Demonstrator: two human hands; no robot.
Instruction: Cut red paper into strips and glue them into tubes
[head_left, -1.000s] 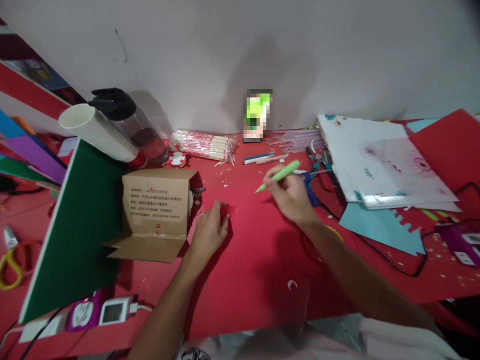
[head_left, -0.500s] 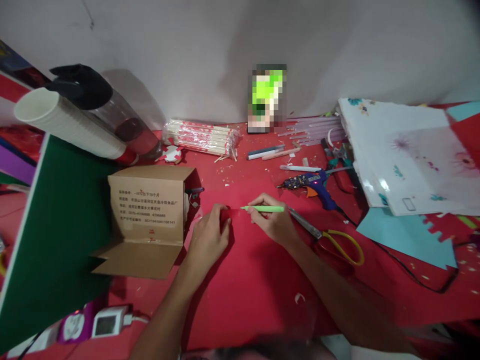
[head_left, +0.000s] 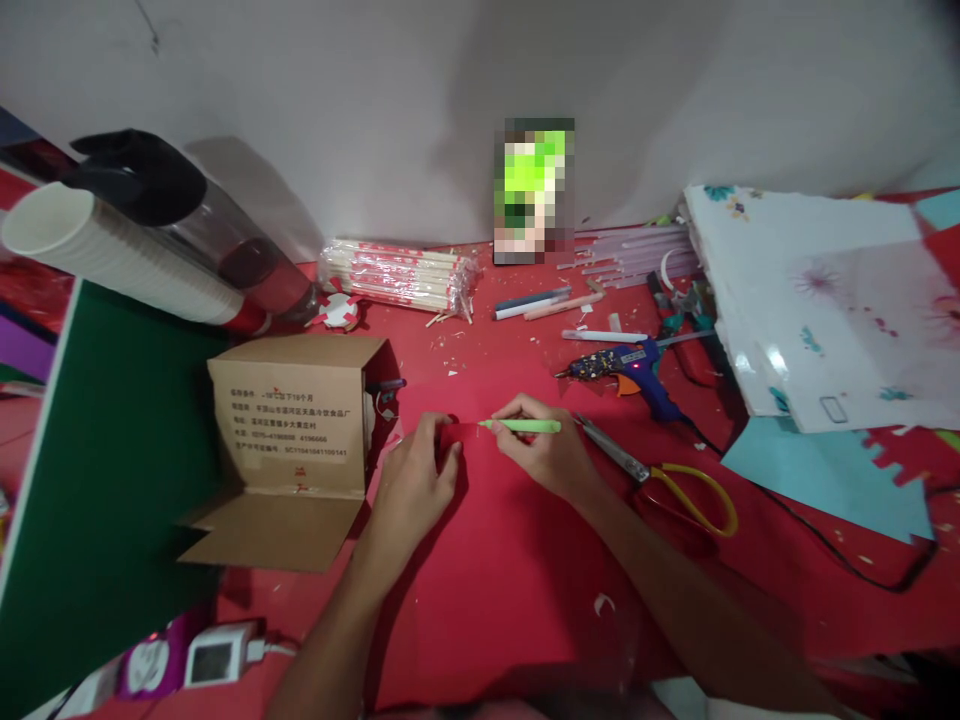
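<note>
A light green pen (head_left: 534, 426) is held in my right hand (head_left: 541, 445), its tip pointing left onto a red sheet (head_left: 480, 580). My left hand (head_left: 420, 470) lies on the same sheet to the left of the pen tip, its thumb apart from the fingers and nothing held. Scissors with yellow handles (head_left: 694, 500) lie right of my right hand. A blue glue gun (head_left: 645, 380) rests just beyond them. Left of my left hand is an open cardboard box (head_left: 289, 425).
Stacked paper cups (head_left: 127, 260) and a dark-lidded bottle (head_left: 225, 240) lean at the left by a green board (head_left: 112, 480). Wrapped sticks (head_left: 397, 275), pens (head_left: 532, 303) and a phone-like screen (head_left: 532, 190) are at the back. White patterned sheets (head_left: 825, 310) lie right.
The view has shifted slightly. My right hand and the green pen have moved a little left and down, the pen tip still at the sheet. My left hand has stayed nearly in place.
</note>
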